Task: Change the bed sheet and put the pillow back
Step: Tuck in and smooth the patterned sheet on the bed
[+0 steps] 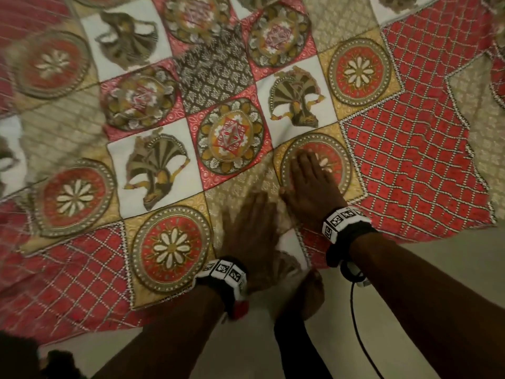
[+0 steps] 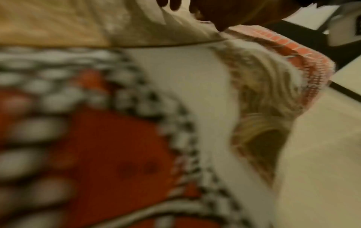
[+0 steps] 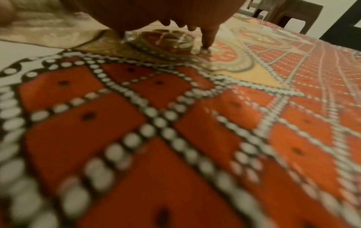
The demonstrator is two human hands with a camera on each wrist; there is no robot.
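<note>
A patchwork bed sheet (image 1: pixel 232 138) with red medallions, dancer squares and red lattice lies spread over the bed, and its near edge hangs by my legs. My right hand (image 1: pixel 311 181) lies flat, fingers straight, on a red flower medallion. In the right wrist view its fingertips (image 3: pixel 207 44) press the sheet (image 3: pixel 175 123). My left hand (image 1: pixel 246 231) is blurred and rests flat on a beige patch just left of the right hand, near the edge. The left wrist view shows the left hand (image 2: pixel 224 13) on the sheet (image 2: pixel 109 138), with a fold bunched at the hem. No pillow is in view.
Pale floor (image 1: pixel 437 269) runs along the bed's near side. My bare foot (image 1: pixel 303 294) stands there beside the hanging hem, and a black cable (image 1: pixel 355 310) dangles from the right wristband. A wooden chair (image 3: pixel 283 13) stands beyond the bed's far side.
</note>
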